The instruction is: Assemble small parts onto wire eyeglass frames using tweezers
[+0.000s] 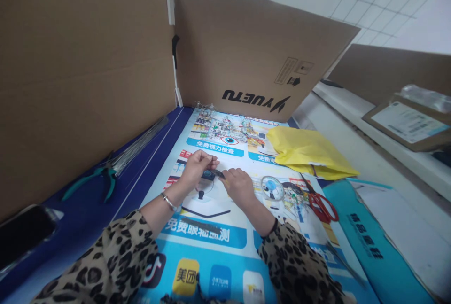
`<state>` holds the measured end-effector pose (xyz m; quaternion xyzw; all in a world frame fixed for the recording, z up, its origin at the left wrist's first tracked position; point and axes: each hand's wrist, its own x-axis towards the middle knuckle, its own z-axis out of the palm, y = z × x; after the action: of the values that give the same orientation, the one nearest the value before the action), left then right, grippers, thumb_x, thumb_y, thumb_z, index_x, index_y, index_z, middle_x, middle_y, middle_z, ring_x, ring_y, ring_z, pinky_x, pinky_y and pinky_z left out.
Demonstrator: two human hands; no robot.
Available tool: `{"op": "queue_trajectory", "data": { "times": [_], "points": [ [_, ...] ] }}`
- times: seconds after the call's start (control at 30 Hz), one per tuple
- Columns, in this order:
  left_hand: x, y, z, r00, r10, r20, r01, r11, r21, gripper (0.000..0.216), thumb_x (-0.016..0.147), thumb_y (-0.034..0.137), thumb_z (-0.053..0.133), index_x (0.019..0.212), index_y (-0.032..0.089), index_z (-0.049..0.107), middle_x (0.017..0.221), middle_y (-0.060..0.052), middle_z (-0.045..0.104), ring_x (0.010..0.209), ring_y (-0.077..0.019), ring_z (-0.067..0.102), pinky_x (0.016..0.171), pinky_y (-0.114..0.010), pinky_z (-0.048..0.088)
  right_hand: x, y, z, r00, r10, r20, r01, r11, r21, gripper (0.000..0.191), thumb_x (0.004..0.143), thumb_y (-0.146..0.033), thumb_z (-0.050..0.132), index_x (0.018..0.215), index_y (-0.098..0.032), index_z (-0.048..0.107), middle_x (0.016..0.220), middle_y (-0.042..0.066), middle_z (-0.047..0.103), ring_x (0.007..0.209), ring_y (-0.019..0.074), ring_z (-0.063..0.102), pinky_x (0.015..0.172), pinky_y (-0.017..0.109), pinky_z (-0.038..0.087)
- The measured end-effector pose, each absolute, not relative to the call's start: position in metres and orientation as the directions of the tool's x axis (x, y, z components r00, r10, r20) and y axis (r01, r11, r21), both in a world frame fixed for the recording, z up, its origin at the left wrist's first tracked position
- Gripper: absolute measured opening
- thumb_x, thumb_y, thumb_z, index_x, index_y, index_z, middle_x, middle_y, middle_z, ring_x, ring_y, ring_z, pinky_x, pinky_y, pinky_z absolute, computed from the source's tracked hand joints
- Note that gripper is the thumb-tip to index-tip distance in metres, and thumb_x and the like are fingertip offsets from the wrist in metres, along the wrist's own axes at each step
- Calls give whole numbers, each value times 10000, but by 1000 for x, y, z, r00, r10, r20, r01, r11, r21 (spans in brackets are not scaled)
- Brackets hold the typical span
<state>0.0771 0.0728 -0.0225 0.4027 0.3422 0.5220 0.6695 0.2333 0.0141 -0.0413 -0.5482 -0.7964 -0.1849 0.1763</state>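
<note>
Above the middle of a printed poster sheet (211, 200), my two hands are close together. My left hand (199, 168), with a silver bangle at the wrist, has its thumb and fingers pinched together. Whatever sits in that pinch is too small to make out. My right hand (240, 186) is closed round a thin dark strip-like piece (217, 173) that points toward the left fingertips. Its exact kind does not show. To the right of my right hand lies a clear round dish (272, 187) with small loose bits beside it.
Teal-handled pliers (93, 182) and a bundle of thin wires (143, 146) lie left, with a phone (26, 236) nearer. Right are a yellow bag (310, 151), red-handled scissors (323, 207) and a teal package (347, 224). Cardboard panels (253, 41) stand behind and left.
</note>
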Motion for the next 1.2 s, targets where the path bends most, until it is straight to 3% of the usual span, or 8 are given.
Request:
{"op": "queue_trajectory", "data": {
  "times": [0.13,0.27,1.2],
  "points": [
    [75,75,-24,291,957,7,-401,115,909,219,702,278,667,720,141,497,804,-60,672,734,-169,662,701,-311,509,234,15,-44,-337,804,489,935,348,72,200,866,-378,491,896,-206,589,743,23,572,727,155,466,638,284,281],
    [72,77,-26,334,942,13,-409,132,903,220,698,281,676,720,141,508,817,-64,676,756,-175,663,716,-311,505,235,16,-40,-355,796,490,932,341,122,233,865,-406,480,903,-206,594,757,41,556,750,168,457,657,293,280],
    [75,77,-28,347,938,-1,-390,145,909,217,714,286,656,721,148,487,840,-57,681,760,-165,659,731,-310,490,235,15,-39,-332,806,490,941,322,107,221,868,-388,479,905,-211,607,744,39,569,737,166,466,650,290,287]
  ]
}}
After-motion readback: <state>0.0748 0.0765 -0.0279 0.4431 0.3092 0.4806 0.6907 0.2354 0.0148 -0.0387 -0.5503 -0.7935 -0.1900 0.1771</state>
